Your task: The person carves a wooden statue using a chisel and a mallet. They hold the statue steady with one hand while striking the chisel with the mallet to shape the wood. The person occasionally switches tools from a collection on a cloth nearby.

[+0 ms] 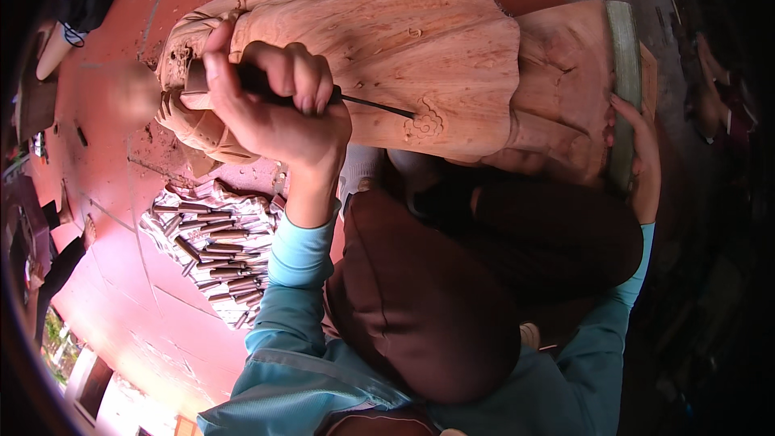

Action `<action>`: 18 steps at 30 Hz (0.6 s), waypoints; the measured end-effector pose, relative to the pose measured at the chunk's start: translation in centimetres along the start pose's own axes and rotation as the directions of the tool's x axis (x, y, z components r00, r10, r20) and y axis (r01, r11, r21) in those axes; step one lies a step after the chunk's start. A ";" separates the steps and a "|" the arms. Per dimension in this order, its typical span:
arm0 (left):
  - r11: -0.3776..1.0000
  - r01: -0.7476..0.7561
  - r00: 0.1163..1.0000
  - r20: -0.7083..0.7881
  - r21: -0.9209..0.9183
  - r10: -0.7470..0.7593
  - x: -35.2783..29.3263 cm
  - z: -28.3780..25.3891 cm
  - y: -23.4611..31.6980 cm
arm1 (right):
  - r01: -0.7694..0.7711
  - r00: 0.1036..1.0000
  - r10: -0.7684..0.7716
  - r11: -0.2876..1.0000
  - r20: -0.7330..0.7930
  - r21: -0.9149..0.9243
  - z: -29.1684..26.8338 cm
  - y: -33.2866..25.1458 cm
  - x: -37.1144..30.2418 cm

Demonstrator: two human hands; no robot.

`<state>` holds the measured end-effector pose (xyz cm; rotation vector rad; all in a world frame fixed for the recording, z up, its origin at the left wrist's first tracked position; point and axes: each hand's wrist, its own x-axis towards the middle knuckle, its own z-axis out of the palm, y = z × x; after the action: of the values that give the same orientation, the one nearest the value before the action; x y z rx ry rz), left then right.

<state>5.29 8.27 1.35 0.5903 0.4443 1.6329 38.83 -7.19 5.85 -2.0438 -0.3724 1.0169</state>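
Two hands well apart, left hand [278, 105] clamped on thin-bladed chisel [375, 104], tip at incised flower [426, 118], carved wooden statue [387, 40] lying between them, right hand [644, 149] touching its base [624, 73], grip unclear, brown-handled tools [228, 248] nearer the left.

We see pinkish tan on the carved wooden figure [404, 24] and greyish green along its base edge [622, 73]. Our chisel [375, 103] has a blackish shank; our sleeves [300, 262] are teal, our trousers [420, 299] dark brown. White cloth [218, 192] bears purplish markings.
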 end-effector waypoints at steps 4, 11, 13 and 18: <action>0.999 0.046 0.990 -0.136 0.019 -0.043 0.6 -0.2 1.1 | 0.004 0.998 -0.004 1.000 0.061 0.006 -0.8 0.7 0.5; 0.994 0.034 0.996 -0.085 0.101 -0.026 0.5 -0.3 0.7 | 0.003 0.999 -0.003 1.000 0.041 0.001 -0.6 0.6 0.4; 0.992 0.010 0.998 -0.058 0.124 -0.003 0.2 -0.2 0.6 | -0.002 0.999 0.002 1.000 0.043 0.010 -0.5 0.7 0.6; 0.990 -0.092 0.996 0.017 0.105 0.091 -1.6 0.4 0.9 | 0.001 1.000 -0.001 1.000 0.023 0.002 -0.4 0.6 0.4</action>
<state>4.96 6.59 2.02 0.7084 0.5027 1.6999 39.29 -7.57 5.29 -2.0310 -0.3846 1.0404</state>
